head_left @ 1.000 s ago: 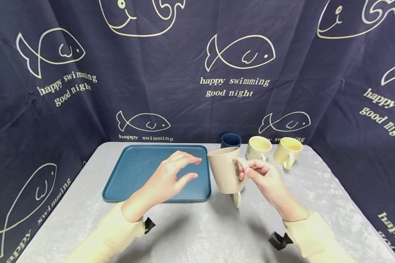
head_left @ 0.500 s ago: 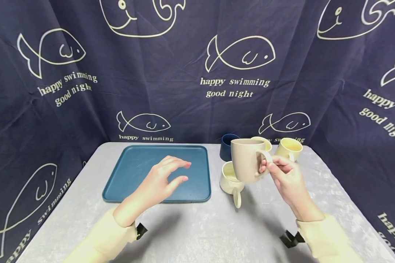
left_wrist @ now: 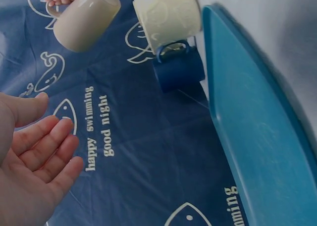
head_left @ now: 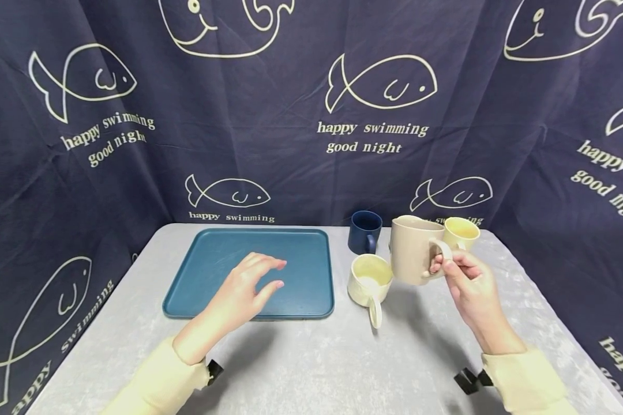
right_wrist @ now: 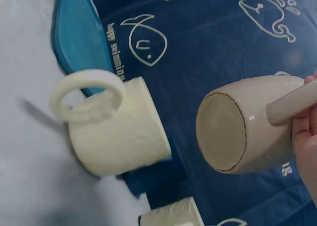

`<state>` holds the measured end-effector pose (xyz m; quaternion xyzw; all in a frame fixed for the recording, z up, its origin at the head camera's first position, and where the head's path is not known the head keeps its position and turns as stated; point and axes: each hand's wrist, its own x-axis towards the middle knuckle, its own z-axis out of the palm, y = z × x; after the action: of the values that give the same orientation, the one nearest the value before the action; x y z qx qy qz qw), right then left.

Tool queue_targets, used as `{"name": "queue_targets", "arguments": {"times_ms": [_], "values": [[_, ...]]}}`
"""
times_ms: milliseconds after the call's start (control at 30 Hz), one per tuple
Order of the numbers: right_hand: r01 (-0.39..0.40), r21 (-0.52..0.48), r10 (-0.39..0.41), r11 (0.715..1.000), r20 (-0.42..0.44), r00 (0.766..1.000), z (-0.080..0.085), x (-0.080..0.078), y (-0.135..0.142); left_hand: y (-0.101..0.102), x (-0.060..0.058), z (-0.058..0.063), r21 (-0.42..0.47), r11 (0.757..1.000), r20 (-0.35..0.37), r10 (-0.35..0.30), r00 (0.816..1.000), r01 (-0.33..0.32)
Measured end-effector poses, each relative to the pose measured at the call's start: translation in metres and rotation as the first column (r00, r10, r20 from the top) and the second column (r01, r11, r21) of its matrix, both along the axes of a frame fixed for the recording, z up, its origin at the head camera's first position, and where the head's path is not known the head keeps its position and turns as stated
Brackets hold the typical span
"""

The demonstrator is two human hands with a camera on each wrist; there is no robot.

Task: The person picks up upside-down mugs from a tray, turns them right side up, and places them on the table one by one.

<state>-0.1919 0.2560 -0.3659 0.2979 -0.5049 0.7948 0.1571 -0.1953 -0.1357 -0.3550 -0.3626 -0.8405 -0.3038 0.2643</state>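
By its handle, my right hand [head_left: 475,288] holds a beige mug [head_left: 414,253] up off the table. The right wrist view shows the underside of this beige mug [right_wrist: 223,132]. Over the blue tray [head_left: 301,288] hovers my left hand [head_left: 241,288], fingers relaxed and thumb apart, holding nothing. A cream mug [head_left: 366,288] stands on the table right of the tray, its handle toward me. Behind it is a dark blue mug [head_left: 364,233]. At the back right stands a yellow mug [head_left: 462,230], partly covered by the held one. Another cream mug is mostly hidden behind the beige mug.
The grey table [head_left: 311,369] is bounded by a navy curtain [head_left: 291,115] with fish drawings at the back and sides. The tray's raised rim lies close to the cream mug on its right.
The beige mug has moved right in my right hand, away from above the front cream mug, uncovering it and the dark blue mug. My left hand has drawn back slightly left.
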Motion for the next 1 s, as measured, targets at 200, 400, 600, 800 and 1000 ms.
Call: {"name": "queue_targets", "arguments": {"times_ms": [200,400,600,800,1000], "values": [[0.017,-0.011,-0.017,1.0,0.018,1.0,-0.011,-0.002,0.009,-0.005,-0.002,-0.01,-0.035,0.997,-0.023,0.065,0.998,-0.066],[0.0,-0.017,0.001,1.0,0.019,1.0,-0.024,-0.004,0.017,-0.008,-0.004,-0.02,-0.074,0.988,-0.089,0.129,0.988,-0.135],[-0.013,-0.018,0.014,1.0,0.045,0.999,-0.038,-0.004,0.023,-0.01,-0.004,-0.025,-0.098,0.982,-0.097,0.149,0.984,-0.159],[-0.035,-0.016,0.036,0.999,0.036,0.999,-0.053,-0.005,0.026,-0.012,-0.004,-0.025,-0.099,0.982,-0.079,0.156,0.985,-0.164],[-0.013,0.014,0.012,1.0,0.047,0.999,-0.064,-0.006,0.026,-0.013,-0.004,-0.024,-0.094,0.982,-0.073,0.156,0.985,-0.163]]}}
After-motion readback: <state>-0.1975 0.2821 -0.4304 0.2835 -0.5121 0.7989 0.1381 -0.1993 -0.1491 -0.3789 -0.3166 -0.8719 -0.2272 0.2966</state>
